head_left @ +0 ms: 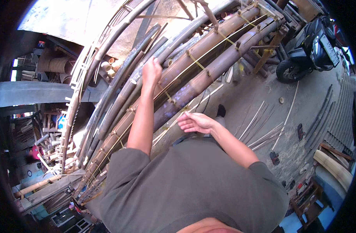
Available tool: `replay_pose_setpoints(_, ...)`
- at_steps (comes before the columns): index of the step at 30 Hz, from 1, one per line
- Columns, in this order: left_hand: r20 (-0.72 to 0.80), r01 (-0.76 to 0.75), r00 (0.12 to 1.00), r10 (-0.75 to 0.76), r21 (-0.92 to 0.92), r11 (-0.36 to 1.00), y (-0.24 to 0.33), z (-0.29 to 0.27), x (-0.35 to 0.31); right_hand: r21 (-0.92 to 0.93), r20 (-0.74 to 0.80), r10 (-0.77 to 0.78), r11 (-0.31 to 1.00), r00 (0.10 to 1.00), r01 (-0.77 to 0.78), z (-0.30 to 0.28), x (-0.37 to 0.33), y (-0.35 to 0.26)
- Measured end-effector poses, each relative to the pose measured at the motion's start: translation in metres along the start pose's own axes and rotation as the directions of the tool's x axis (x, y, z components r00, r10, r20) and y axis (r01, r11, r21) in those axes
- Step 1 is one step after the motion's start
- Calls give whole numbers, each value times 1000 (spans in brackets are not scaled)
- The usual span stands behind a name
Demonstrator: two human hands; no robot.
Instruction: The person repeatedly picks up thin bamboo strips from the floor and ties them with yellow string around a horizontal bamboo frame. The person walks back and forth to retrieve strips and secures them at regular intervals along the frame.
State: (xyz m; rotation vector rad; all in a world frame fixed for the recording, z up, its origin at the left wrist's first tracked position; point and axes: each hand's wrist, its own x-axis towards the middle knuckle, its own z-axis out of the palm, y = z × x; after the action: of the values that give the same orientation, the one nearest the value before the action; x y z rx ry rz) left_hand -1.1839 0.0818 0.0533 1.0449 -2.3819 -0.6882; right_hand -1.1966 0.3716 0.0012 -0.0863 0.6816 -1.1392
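Note:
Two thick brown bamboo poles (203, 83) run side by side, slanting from lower left to upper right, with yellow ties (193, 58) and short pegs along them. My left hand (152, 72) is raised over the far pole, its fingers curled; what they hold, if anything, is hidden. My right hand (196, 122) is nearer my body, just on my side of the near pole, palm turned up and fingers stretched out with nothing seen in them. Close by it, a thin pale bamboo strip (213, 93) runs along the near pole.
More long bamboo poles (123, 77) lie beyond, with a curved slatted frame (75, 91) at the left. Thin strips (259, 120) and sandals (274, 157) lie on the floor at right. A dark motorbike (315, 50) stands at the far right.

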Motion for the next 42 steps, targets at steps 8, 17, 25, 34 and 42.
replay_pose_setpoints(8,222,-68,971,87,-92,993,-92,5,-125,-447,-89,-855,492,511,747,158,97,-40)
replay_pose_setpoints(17,225,106,970,-94,-40,994,-30,-30,-125,-813,210,-413,430,886,394,99,145,-156)
replay_pose_setpoints(25,168,55,985,-28,-157,986,-41,-26,-121,-887,457,-389,-265,800,378,33,44,-3)
replay_pose_setpoints(34,-58,-130,987,151,279,952,-151,13,-17,-869,428,-515,-459,743,183,63,53,22)
replay_pose_setpoints(42,3,-18,1000,18,84,996,-90,-100,-79,-824,237,-191,480,952,301,79,96,140)
